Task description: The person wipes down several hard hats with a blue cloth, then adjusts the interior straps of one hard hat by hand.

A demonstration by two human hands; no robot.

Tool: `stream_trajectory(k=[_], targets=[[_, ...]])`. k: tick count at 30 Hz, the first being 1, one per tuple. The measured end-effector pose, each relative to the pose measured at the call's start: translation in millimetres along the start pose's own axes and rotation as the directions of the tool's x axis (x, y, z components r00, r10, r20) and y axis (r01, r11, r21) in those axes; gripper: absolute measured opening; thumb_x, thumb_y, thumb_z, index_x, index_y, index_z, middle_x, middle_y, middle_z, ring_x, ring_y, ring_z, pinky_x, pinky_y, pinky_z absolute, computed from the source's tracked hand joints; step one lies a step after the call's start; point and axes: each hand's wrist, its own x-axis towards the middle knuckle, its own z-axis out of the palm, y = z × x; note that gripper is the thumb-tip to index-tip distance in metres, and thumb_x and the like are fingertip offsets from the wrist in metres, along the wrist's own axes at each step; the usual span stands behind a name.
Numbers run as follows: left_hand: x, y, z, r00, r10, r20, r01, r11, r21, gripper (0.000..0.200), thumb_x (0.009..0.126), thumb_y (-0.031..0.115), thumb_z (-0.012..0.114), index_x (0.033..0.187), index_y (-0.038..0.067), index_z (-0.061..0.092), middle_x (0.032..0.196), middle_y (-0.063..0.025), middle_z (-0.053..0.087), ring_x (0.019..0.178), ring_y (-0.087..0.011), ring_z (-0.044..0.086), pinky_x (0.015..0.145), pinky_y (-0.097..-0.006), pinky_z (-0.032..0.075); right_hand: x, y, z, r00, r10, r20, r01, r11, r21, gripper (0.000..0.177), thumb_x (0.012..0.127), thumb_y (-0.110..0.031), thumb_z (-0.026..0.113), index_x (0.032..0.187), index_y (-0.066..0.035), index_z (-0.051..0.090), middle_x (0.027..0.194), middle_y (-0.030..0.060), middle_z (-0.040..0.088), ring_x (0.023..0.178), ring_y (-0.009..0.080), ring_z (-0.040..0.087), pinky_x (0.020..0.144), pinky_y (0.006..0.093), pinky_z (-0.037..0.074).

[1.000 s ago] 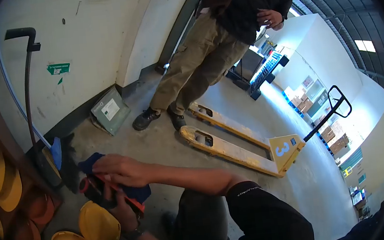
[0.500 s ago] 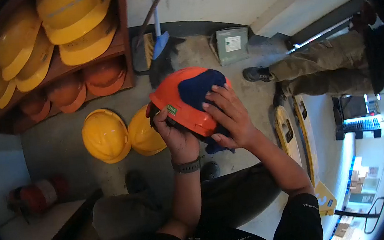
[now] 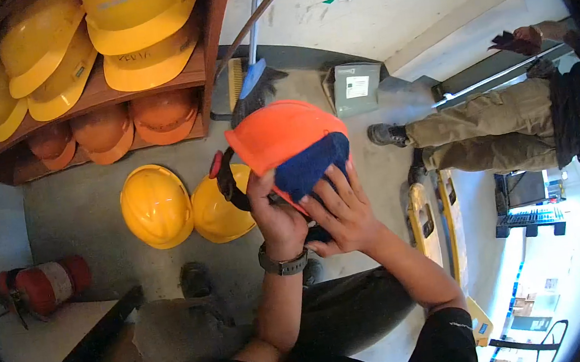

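Observation:
My left hand (image 3: 279, 221), with a watch on its wrist, grips an orange hard hat (image 3: 281, 132) from below by its rim, thumb up on the shell. A dark blue cloth (image 3: 316, 164) lies against the side of the shell. My right hand (image 3: 343, 211) presses that cloth onto the hat with its fingers spread over it. Dark straps with a red part (image 3: 216, 165) hang out on the left of the hat. Beneath it on the floor sit two yellow hard hats, one in full view (image 3: 157, 206) and one (image 3: 218, 206) partly hidden by the orange hat and my hand.
A wooden shelf (image 3: 210, 55) at upper left holds several yellow and orange hard hats. A broom (image 3: 255, 82) and a grey bin (image 3: 354, 88) stand by the wall. A fire extinguisher (image 3: 50, 285) is at left. Another person (image 3: 488, 118) stands at right near yellow pallet-truck forks (image 3: 421, 220).
The orange hat has turned in my hands, so its green label is out of sight. My right hand and the cloth have moved lower on the shell. The other person's hand has come into view.

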Motion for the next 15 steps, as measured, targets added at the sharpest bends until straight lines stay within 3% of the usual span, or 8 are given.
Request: stream_trajectory(k=[1,6,8,9,10,12,13,15], targets=[[-1,-5,-6,0.999,0.046,0.014,-0.048,0.992,0.114,0.046,0.089,0.019,0.052,0.131,0.001,0.052,0.125,-0.0101,0.062,0.114,-0.0219,0.06,0.101,-0.0382,0.047,7,0,-2,0.999,0.048,-0.017,-0.048,0.999,0.025,0.066,0.087,-0.059,0.057,0.13,-0.01,0.062,0.13,0.0154,0.058,0.131,0.041,0.049,0.114,0.0636,0.026],[-7,1,-8,0.997,-0.051,0.061,0.05,0.998,0.026,0.051,0.086,0.019,0.054,0.133,0.001,0.05,0.127,-0.0109,0.061,0.118,-0.0236,0.059,0.105,-0.0393,0.046,23,21,-10,0.999,0.03,-0.019,-0.029,0.999,0.029,0.065,0.089,-0.054,0.057,0.132,-0.005,0.058,0.133,0.0212,0.054,0.133,0.0404,0.048,0.115,0.062,0.024],[-8,3,-14,0.992,-0.021,0.121,0.027,0.998,-0.048,0.056,0.084,0.02,0.055,0.136,0.001,0.048,0.131,-0.0113,0.059,0.122,-0.0258,0.057,0.107,-0.0426,0.045,24,33,-9,0.961,0.253,-0.108,-0.237,0.961,0.144,0.063,0.091,-0.045,0.057,0.136,-0.002,0.052,0.135,0.0245,0.052,0.134,0.041,0.046,0.116,0.0612,0.023],[-9,4,-17,0.996,-0.003,0.092,0.006,0.999,-0.039,0.061,0.083,0.022,0.056,0.14,0.003,0.045,0.137,-0.0118,0.055,0.127,-0.0288,0.054,0.109,-0.0478,0.043,22,40,-11,0.945,0.308,-0.112,-0.292,0.946,0.137,0.062,0.095,-0.038,0.054,0.143,0.001,0.045,0.14,0.0258,0.049,0.136,0.0413,0.044,0.117,0.0539,0.024],[-9,6,-20,0.996,-0.005,0.093,0.009,0.999,-0.036,0.061,0.083,0.022,0.056,0.14,0.003,0.045,0.137,-0.0118,0.055,0.127,-0.0288,0.054,0.109,-0.0478,0.043,20,45,-9,0.943,0.311,-0.115,-0.295,0.945,0.138,0.062,0.095,-0.038,0.054,0.143,0.001,0.045,0.14,0.0258,0.049,0.136,0.0413,0.044,0.117,0.0539,0.024],[-10,15,-27,0.987,0.034,0.156,-0.001,0.979,-0.203,0.065,0.082,0.024,0.057,0.143,0.005,0.043,0.142,-0.0115,0.051,0.13,-0.0304,0.051,0.111,-0.0502,0.041,11,50,0,0.69,0.724,0.014,-0.607,0.568,0.556,0.06,0.1,-0.035,0.048,0.146,0.003,0.041,0.145,0.027,0.045,0.139,0.0376,0.041,0.117,0.0443,0.025],[-7,20,-31,0.984,0.011,0.176,0.039,0.96,-0.276,0.065,0.083,0.027,0.058,0.143,0.007,0.042,0.144,-0.0106,0.05,0.131,-0.0313,0.049,0.111,-0.0517,0.039,8,51,0,0.634,0.768,0.092,-0.629,0.442,0.64,0.061,0.104,-0.035,0.041,0.148,0.007,0.036,0.15,0.0264,0.041,0.14,0.0322,0.038,0.117,0.0374,0.026],[-2,27,-32,0.979,0.009,0.206,0.052,0.956,-0.29,0.065,0.084,0.031,0.058,0.143,0.007,0.043,0.145,-0.0104,0.05,0.132,-0.0309,0.048,0.111,-0.0511,0.039,10,42,5,0.627,0.776,0.071,-0.588,0.412,0.696,0.061,0.105,-0.036,0.039,0.147,0.009,0.035,0.15,0.0262,0.041,0.141,0.0307,0.038,0.117,0.0377,0.026]])
